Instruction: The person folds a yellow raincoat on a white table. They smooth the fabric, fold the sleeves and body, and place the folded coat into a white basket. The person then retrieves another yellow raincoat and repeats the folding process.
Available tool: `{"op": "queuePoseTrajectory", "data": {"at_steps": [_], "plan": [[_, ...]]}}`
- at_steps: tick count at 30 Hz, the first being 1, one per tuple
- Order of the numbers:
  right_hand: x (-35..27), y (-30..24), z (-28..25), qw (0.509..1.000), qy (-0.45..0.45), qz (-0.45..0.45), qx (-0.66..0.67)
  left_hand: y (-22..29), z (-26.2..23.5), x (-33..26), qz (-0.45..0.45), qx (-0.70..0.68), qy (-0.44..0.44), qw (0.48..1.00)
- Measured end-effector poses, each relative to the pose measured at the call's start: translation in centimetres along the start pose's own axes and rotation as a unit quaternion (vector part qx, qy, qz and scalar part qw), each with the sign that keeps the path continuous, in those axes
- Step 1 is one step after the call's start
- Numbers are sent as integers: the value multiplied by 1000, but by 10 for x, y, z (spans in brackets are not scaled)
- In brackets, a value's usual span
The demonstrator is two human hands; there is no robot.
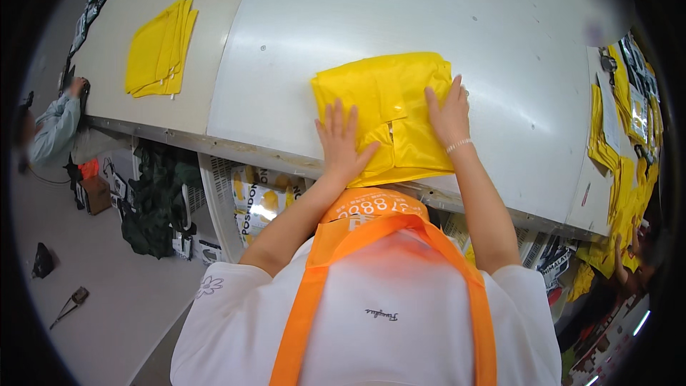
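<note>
A folded yellow garment (389,96) of shiny fabric lies on the white table (400,21) near its front edge. My left hand (341,144) lies flat on the garment's lower left part, fingers spread. My right hand (449,112) presses flat on its right side, a bead bracelet on the wrist. Neither hand grips anything. I wear a white shirt and an orange apron.
A stack of folded yellow pieces (161,48) lies on the beige table (214,0) at the far left. Another person (58,125) bends at that table's end. More yellow garments and packets (629,143) pile at the right. Boxes (261,200) and dark bags sit under the tables.
</note>
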State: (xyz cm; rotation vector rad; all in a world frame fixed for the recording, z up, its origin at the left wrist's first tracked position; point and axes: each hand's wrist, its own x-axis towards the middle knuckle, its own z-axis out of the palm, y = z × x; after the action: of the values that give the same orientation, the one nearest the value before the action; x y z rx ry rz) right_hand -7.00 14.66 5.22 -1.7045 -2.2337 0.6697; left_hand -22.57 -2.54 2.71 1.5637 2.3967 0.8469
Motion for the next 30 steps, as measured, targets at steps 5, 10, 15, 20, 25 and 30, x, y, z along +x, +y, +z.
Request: {"op": "queuePoseTrajectory", "data": {"at_steps": [5,10,15,20,25,30], "plan": [[-50,17,16,997,-31,36,-62,-1,-3,-27,-301,-154,-12,941],[-73,40,11,981,-98,70,152,-10,-37,-32,-335,-293,-264,856],[-81,42,6,945,-138,56,290,-19,-48,-49,-314,-355,-295,830],[-92,37,28,946,-116,-15,301,-26,-45,-60,-429,-464,-223,742],[-79,-9,35,963,-148,-4,227,-47,-50,-70,-379,-415,-193,804],[-42,-82,56,990,-26,-70,123,-61,-63,-22,-361,-169,-111,910]]}}
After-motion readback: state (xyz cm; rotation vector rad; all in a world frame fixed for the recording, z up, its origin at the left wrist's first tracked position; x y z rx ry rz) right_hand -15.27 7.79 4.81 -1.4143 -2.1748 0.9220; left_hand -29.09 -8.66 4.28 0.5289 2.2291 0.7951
